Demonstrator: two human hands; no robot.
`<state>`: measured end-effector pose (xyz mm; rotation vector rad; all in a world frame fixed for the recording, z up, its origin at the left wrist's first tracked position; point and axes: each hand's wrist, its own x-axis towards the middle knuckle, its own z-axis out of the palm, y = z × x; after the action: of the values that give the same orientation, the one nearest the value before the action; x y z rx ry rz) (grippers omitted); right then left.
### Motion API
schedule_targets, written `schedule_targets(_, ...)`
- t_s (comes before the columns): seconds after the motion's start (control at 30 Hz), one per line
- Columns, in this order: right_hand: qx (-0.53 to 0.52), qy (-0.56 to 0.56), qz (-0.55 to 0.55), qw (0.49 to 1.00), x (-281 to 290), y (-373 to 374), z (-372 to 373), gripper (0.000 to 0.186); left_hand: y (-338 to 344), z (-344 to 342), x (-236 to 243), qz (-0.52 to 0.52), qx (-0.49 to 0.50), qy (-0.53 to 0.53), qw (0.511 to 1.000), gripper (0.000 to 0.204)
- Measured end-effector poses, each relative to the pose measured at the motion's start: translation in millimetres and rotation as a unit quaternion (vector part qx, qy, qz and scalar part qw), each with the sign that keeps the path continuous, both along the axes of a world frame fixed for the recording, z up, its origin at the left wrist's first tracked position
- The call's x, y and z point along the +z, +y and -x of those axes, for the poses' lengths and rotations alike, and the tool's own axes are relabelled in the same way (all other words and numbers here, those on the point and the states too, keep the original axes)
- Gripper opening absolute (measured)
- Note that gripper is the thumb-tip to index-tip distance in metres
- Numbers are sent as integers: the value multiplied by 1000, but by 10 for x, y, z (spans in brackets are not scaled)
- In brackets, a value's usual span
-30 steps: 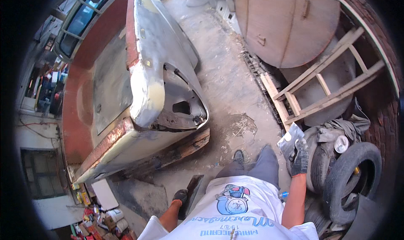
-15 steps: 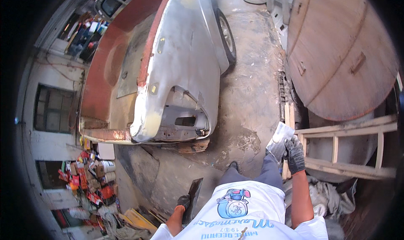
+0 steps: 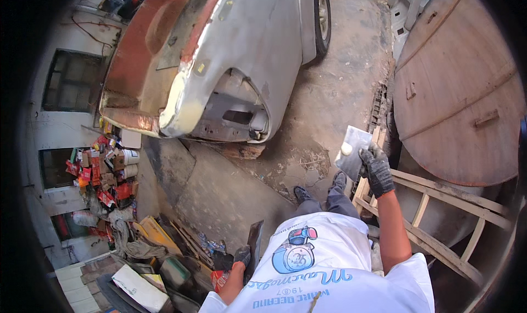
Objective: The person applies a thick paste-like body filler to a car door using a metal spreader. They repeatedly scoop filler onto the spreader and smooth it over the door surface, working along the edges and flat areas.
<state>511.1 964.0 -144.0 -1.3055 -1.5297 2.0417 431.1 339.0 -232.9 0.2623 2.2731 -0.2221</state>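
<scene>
My right hand [image 3: 376,170], in a dark glove, grips one edge of a flat grey putty spreader [image 3: 355,140] out in front of me. A rounded dab of cream-coloured putty [image 3: 346,149] sits on its face. Low on the left, my gloved left hand [image 3: 242,255] is closed around a dark, narrow flat plate [image 3: 254,240] held beside my hip; its exact kind I cannot make out. Ahead stands a vehicle body [image 3: 263,49] in patchy grey, with pale filler along its rear corner and an open lamp hole [image 3: 236,113]. Neither hand touches it.
To the right lean a large round wooden disc [image 3: 455,88] and a wooden ladder-like frame [image 3: 420,209]. Stacked boxes and tubs [image 3: 107,170] line the left wall. Boards, a cardboard box [image 3: 140,288] and cloth lie at lower left. A wheel [image 3: 324,17] shows farther ahead.
My view has turned, so the vehicle sits higher in the picture and more clutter shows at lower left. The spreader now faces me more squarely, its putty dab plainly visible. Both hands keep their holds.
</scene>
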Motion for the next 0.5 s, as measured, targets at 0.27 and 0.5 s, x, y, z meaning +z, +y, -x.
schedule_targets(0.27,-53,53,104,992,78,-434,118,8,23,126,41,-39,39,11,998,55)
schedule_targets(0.5,-61,48,92,993,-72,-674,-12,9,-289,600,95,19,-88,-3,996,55)
